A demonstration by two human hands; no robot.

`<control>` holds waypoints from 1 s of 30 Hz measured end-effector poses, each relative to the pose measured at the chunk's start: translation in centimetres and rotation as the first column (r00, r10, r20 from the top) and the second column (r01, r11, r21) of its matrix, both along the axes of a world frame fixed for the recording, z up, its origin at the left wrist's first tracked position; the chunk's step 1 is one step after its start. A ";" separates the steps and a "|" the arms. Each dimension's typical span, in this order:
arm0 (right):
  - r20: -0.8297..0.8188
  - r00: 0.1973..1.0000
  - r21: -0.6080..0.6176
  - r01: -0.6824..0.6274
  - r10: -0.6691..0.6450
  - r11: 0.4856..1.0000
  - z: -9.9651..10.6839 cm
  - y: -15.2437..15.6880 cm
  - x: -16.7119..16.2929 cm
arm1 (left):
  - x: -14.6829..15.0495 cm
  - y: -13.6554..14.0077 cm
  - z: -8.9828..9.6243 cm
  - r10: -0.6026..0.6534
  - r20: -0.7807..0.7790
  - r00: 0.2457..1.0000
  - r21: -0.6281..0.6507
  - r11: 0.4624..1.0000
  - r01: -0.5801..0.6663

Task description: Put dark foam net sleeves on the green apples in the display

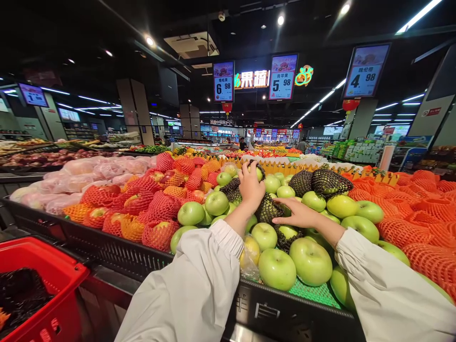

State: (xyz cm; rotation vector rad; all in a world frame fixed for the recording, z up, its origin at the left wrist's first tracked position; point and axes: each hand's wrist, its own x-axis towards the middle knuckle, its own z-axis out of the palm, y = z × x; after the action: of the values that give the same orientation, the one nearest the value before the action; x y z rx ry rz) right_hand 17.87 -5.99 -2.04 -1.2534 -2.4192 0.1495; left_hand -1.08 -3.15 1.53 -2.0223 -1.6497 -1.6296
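Note:
My left hand (251,185) reaches into the heap of green apples, its fingers curled over an apple in a black foam net (261,171). To its right, my right hand (297,212) has its fingers stretched out and apart. They point at another black-netted apple (268,207), and whether they touch it I cannot tell. Just below those fingers sits a green apple partly sleeved in black net (288,232). Bare green apples (277,269) lie around both hands. More black-netted apples (329,182) rest behind my right hand.
A black display tray (149,259) holds the fruit. Apples in red and orange nets (162,206) lie left, with wrapped pale fruit (78,168) beyond. Orange-netted fruit (432,228) fills the right. A red basket (67,285) stands at lower left. Price screens (283,77) hang overhead.

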 end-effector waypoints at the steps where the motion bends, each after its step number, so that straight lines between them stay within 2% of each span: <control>1: 0.015 0.999 -0.023 -0.039 0.039 0.999 0.1 -0.1 0.1 | 0.0 0.0 0.0 -0.017 -0.013 1.000 0.000 1.000 0.017; 5: 0.061 0.992 -0.105 -0.103 0.110 0.989 0.3 -0.3 0.4 | 0.3 0.3 -0.3 -0.114 -0.119 0.986 -0.002 0.993 0.115; 8: 0.093 0.992 -0.150 -0.070 0.084 0.986 0.3 -0.3 0.4 | 0.5 0.6 -0.6 -0.165 -0.222 0.961 -0.102 0.984 0.146; 13: 0.099 0.995 -0.212 0.011 0.010 0.977 0.4 -0.6 0.0 | 0.5 1.3 -0.9 -0.172 -0.360 0.917 -0.368 0.929 0.030; 17: 0.102 0.994 -0.253 0.060 -0.035 0.966 0.6 -0.9 -0.3 | 0.3 1.9 -0.9 -0.123 -0.379 0.917 -0.469 0.880 -0.076; 23: 0.050 0.998 -0.190 0.054 -0.045 0.980 0.2 -0.6 -0.1 | 0.3 2.0 -1.2 -0.178 -0.413 0.893 -0.492 0.869 -0.054; 30: -0.064 0.998 -0.064 0.024 -0.028 0.998 -0.1 0.0 0.0 | 0.4 1.1 -1.0 -0.149 -0.444 0.884 -0.415 0.908 -0.055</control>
State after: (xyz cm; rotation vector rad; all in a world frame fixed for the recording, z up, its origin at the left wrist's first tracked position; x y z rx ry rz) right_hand 17.83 -5.97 -2.14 -1.2865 -2.3592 0.2576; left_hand -0.69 -2.00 0.55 -2.4066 -1.8647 -0.7211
